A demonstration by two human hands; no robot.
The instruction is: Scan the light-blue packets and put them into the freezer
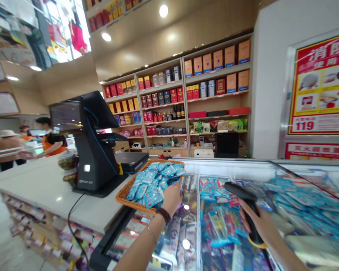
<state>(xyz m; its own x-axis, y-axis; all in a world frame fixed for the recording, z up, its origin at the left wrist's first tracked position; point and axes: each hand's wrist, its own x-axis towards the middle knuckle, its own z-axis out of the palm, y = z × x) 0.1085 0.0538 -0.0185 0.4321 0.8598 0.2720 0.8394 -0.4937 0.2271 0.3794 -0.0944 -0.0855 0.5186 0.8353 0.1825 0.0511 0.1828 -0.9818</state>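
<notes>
"Packets [152, 180] in blue wrappers fill the wicker basket [130, 204], just beyond the left hand [172, 199]. What is that hand doing?"

"Its fingers curl at the basket's right side, touching the load or the rim. Whether they pinch a packet, I cannot tell; the back of the hand hides the tips."

"And the right hand [264, 222]?"

"Wrapped around the grip of a black scanner [251, 199], well apart from the left one. The scanner's head points leftward, over the glass-topped case [228, 163] beneath that hand."

"Where would you expect trouble?"

"At the basket first. It is heaped to the rim (a generous pile, frankly), so a hard pull by the left hand on one side could tip it and send packets sliding toward the person."

"Anything on the scanner side?"

"Its cable [267, 259] hangs below the right hand and could catch on the case edge if the arm swings wide. A loosened grip could also drop the scanner onto the glass."

"And the counter [45, 188]?"

"Left of the left hand, bearing the register terminal [93, 150]. A shove that way could knock the basket against its base."
</notes>
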